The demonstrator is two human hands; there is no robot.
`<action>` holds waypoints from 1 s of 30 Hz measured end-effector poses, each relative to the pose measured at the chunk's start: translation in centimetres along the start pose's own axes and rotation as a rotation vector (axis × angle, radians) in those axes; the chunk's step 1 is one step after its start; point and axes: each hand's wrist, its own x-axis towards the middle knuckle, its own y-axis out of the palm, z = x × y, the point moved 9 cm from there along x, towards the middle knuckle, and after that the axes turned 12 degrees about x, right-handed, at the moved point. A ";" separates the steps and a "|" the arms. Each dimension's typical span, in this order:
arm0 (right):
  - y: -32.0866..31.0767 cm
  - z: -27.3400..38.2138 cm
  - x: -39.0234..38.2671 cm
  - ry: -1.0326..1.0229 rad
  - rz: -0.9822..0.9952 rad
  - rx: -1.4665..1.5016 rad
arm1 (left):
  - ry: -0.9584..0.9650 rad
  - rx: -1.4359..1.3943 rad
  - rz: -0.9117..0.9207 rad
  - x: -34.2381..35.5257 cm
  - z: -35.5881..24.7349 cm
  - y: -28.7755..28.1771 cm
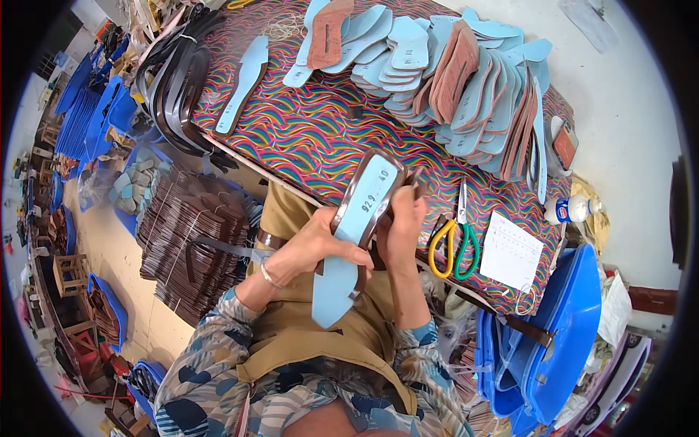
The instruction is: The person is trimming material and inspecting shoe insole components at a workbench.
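Note:
A light blue shoe insole (368, 200) is tilted over my lap at the table's near edge, its heel end up. A glossy dark brown strip (346, 192) runs round the heel's edge. My left hand (314, 246) grips the insole's middle, thumb across its blue face. My right hand (400, 227) is closed at the insole's right edge, with a bit of brown strip showing by its fingertips; the rest of that grip is hidden. Scissors (462, 211) with one yellow and one green handle lie on the table to the right. A similar brown-edged insole (247, 76) lies at the back left.
Blue and reddish insoles (408, 54) are heaped along the table's far side. A bundle of brown strips (175, 80) hangs over its left edge. A white paper (512, 250) and a small white bottle (575, 210) lie right. Blue bins (564, 342) stand lower right; brown stacks (193, 237) sit left.

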 end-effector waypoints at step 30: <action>-0.4 -3.5 2.1 0.245 -0.148 0.131 | 0.403 0.309 -0.326 -1.3 -6.7 -6.6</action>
